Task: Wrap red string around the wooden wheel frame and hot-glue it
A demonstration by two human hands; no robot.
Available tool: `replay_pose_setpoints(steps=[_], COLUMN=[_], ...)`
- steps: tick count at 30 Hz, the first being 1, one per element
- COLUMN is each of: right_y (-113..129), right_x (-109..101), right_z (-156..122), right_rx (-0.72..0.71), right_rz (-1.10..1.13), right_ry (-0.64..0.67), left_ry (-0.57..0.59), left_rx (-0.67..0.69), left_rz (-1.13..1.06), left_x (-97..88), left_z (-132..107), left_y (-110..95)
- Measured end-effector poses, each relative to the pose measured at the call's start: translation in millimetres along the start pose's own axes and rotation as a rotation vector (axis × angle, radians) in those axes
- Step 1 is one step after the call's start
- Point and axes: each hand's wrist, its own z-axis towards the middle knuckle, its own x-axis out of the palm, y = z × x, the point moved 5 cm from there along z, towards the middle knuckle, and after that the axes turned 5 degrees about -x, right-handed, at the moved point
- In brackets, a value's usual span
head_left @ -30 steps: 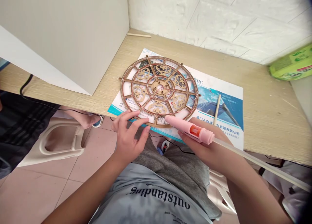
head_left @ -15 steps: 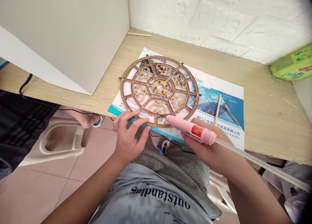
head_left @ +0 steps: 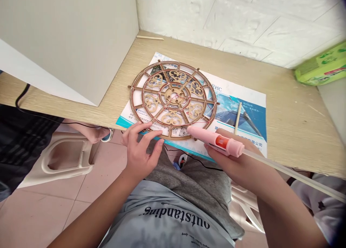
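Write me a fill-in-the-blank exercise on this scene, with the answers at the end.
The right hand holds a glue gun coloured ____.
The glue stick runs out of the gun's ____ end.
The left hand holds ____.
The shirt bears the word ____.

Missing words: pink; rear; nothing; outstanding.

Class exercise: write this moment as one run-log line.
left hand: fingertips at edge of wooden lattice wheel, lying on printed sheet | right hand: holds pink glue gun with glue stick
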Motion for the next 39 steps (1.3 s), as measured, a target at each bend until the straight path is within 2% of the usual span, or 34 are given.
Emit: replay_pose_setpoints(steps=[5,10,12,14,18,20,23,26,29,36,39], right_y=[-3.8,-14.7,-23.0,-36.7,-79.3,-102.2,-133.2,-154.7,-163.7,-168.6,-167.8], right_x=[-2.0,-4.4,-9.3,-19.4,-48.0,-64.0,-84.1,-94.6,-99.1,-108.4,-110.6], right_z=[-3.7,-12.2,-19.5,-28.0,-36.2,-28.8,-7.3,12.0,20.8,11.4,5.7], right_rx=[-0.041,0.019,0.091,0.212,0.476,0.521,0.541,0.608,0.654,0.724,0.740], right_rz=[0.042,0.161,0.273,0.431,0.793,0.848,0.903,0.899,0.807,0.373,0.256], right_ry=[-0.022,-0.050,-0.068,-0.139,-0.413,-0.512,-0.567,-0.535,-0.507,-0.501,-0.509], left_ry=[-0.002,-0.004,-0.003,-0.001,0.003,0.010,0.007,0.009,0.013,0.027,0.038], left_rx=[0.007,0.016,0.016,0.018,0.029,0.036,0.032,0.024,0.010,0.015,0.015], left_rz=[0.005,0.007,0.010,0.013,0.005,0.000,0.000,0.005,0.015,0.022,0.021], left_x=[-0.2,-0.6,-0.8,-1.0,-1.1,-0.6,-0.3,-0.2,-0.9,-3.8,-4.4], left_z=[0.4,0.6,1.0,1.4,1.7,1.6,2.0,2.5,2.6,4.0,4.0], left_y=[0.0,0.3,0.2,0.2,0.6,1.2,2.4,2.6,2.4,0.2,0.2])
